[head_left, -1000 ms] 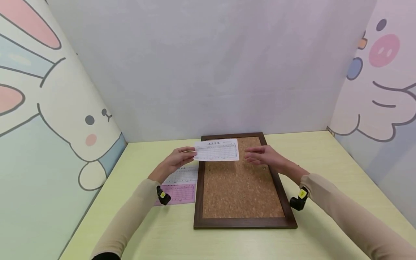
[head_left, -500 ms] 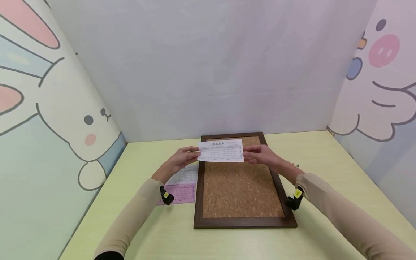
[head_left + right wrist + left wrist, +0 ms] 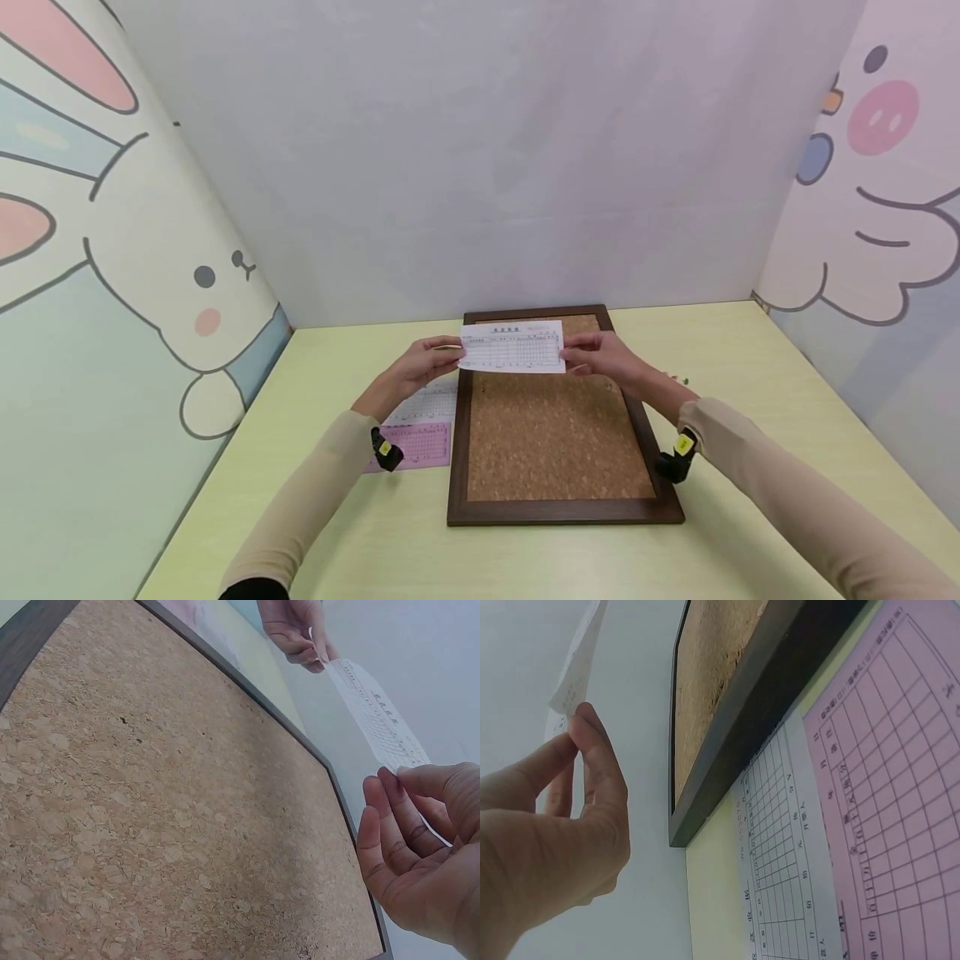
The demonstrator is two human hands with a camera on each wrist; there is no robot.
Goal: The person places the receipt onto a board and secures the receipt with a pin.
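Observation:
A white printed form slip (image 3: 512,347) is stretched between my two hands over the upper part of a cork board (image 3: 558,442) in a dark brown frame. My left hand (image 3: 422,367) pinches its left edge between thumb and fingers. At the opposite edge my right hand (image 3: 604,362) pinches it too, with the other fingers loosely bent in the right wrist view. The slip (image 3: 375,712) is held up off the cork, which carries a soft shadow. Left of the board lie a white form (image 3: 780,847) and a pink form (image 3: 900,765), partly behind my left forearm in the head view.
The frame lies on a pale yellow table (image 3: 570,562), its far end close to the grey back wall (image 3: 480,167). Several small objects (image 3: 675,378) lie right of the board, partly behind my right wrist. Cartoon-printed side panels stand left and right.
My right hand has moved in and taken the slip's right edge, which it did not touch a second ago. The slip and my left hand have shifted slightly to the right.

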